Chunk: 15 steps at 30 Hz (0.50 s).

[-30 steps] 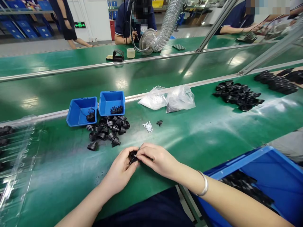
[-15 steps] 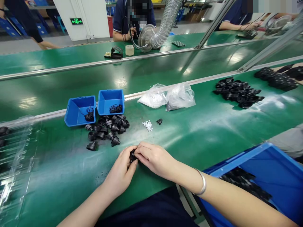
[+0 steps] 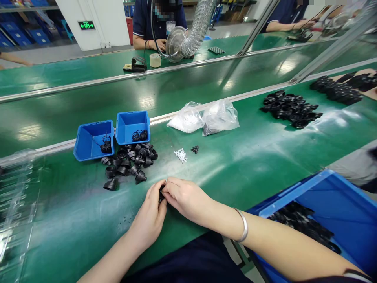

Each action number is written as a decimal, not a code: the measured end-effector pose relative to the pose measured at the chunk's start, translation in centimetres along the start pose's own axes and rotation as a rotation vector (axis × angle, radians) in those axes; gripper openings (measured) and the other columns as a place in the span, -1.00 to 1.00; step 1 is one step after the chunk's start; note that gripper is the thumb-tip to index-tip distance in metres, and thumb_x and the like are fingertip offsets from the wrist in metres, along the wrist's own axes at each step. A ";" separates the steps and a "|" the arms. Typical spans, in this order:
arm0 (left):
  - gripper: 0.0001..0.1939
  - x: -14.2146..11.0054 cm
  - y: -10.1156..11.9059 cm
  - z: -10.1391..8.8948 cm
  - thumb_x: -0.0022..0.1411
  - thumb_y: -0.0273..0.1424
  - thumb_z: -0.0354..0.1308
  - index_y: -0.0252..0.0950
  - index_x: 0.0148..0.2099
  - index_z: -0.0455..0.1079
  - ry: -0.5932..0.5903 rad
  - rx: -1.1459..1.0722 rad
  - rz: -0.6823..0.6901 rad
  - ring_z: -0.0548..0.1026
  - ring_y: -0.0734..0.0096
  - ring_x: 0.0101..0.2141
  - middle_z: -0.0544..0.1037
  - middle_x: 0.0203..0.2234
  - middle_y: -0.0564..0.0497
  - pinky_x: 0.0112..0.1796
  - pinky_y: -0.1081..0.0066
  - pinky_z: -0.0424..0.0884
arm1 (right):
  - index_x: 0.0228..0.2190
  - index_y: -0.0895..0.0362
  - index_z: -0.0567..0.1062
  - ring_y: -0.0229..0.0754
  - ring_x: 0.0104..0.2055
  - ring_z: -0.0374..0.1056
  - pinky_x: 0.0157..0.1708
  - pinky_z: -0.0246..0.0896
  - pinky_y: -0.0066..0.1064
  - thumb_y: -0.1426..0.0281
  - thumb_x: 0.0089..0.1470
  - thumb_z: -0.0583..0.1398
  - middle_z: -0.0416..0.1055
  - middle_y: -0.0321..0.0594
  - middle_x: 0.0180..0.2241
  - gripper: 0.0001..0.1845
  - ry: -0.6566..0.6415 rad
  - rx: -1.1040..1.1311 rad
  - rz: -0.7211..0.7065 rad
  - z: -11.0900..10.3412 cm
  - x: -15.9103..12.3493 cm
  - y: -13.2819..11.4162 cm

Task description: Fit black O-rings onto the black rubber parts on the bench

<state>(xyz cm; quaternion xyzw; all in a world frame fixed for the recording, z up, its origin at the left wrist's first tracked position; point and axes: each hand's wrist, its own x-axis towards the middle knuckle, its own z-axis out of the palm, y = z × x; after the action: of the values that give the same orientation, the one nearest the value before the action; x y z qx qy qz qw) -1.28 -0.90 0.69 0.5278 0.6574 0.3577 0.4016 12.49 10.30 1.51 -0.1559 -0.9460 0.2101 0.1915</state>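
Observation:
My left hand (image 3: 150, 218) and my right hand (image 3: 185, 198) meet at the near edge of the green bench (image 3: 235, 165). Together they pinch a small black plastic part (image 3: 161, 193), mostly hidden between the fingertips. Both hands have their fingers closed on it. A silver bangle (image 3: 243, 225) sits on my right wrist. Just beyond my hands lies a heap of black funnel-shaped parts (image 3: 128, 163).
Two small blue bins (image 3: 88, 147) (image 3: 126, 122) hold black rings. Tiny white pieces (image 3: 180, 154), tiny black pieces (image 3: 194, 149) and two plastic bags (image 3: 219, 116) lie further out. A large blue crate (image 3: 338, 204) of black parts stands at my right; clear trays (image 3: 14, 196) at left. Other workers sit across the conveyor.
The view has shifted slightly, moving the scene left and up. My hands stay together on the small black part, fingers pressed a little closer over it.

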 end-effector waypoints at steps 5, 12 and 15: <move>-0.54 0.1 0.1 -0.2 0.39 -0.41 -0.09 -0.24 0.30 0.12 -0.008 0.015 0.033 0.25 0.08 0.26 0.27 0.24 -0.23 0.25 -0.01 0.18 | -0.36 0.21 0.43 -0.17 -0.39 0.34 -0.38 0.31 -0.36 0.50 0.28 0.07 0.38 -0.16 -0.39 -0.81 -0.030 0.055 0.065 0.1 0.0 -0.1; -0.57 0.0 0.0 0.1 0.44 -0.27 -0.07 -0.14 0.30 0.08 -0.074 -0.375 -0.071 0.34 0.08 0.22 0.21 0.28 -0.16 0.23 0.05 0.27 | -0.36 0.15 0.50 -0.24 -0.32 0.41 -0.28 0.32 -0.45 0.43 0.27 0.16 0.45 -0.23 -0.38 -0.84 0.012 0.216 0.148 -3.6 -0.3 2.7; -0.59 0.2 0.2 0.2 0.43 -0.23 -0.03 -0.17 0.26 0.10 -0.090 -0.557 -0.133 0.42 0.09 0.16 0.24 0.24 -0.17 0.20 0.05 0.32 | -0.38 0.16 0.52 -0.19 -0.34 0.41 -0.27 0.31 -0.38 0.48 0.22 0.19 0.46 -0.22 -0.40 -0.86 0.157 -0.024 0.426 -5.2 -1.3 6.4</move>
<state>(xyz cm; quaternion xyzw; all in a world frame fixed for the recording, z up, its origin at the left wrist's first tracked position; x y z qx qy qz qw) -1.01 -0.69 0.74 0.3683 0.5484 0.4737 0.5825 17.23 17.12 2.54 -0.3702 -0.8764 0.2218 0.2139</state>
